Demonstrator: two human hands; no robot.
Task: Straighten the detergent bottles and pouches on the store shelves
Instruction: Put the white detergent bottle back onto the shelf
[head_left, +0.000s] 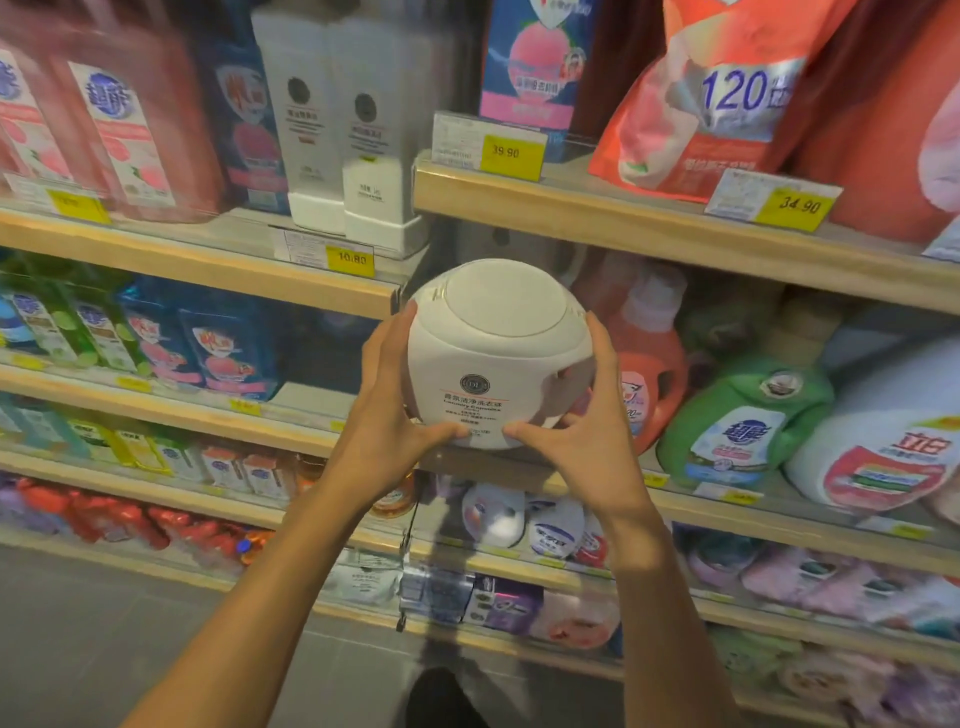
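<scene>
Both arms reach up. The left hand (384, 410) and right hand (582, 431) cup the white round tub (498, 353) at the shelf (810, 522) front edge, fingers spread round its sides. An orange bottle (649, 364) crowds it at three o'clock.

Both arms are up, bare forearms rising from the bottom edge and angling in toward each other. The left hand (387, 410) cups the left side of the tub (498, 364), fingers pointing up, thumb tucked along the lower front rim. The right hand (582, 436) mirrors it on the right side, fingers spread upward, thumb at the lower front. Thumb tips nearly meet, a small gap between them.
</scene>
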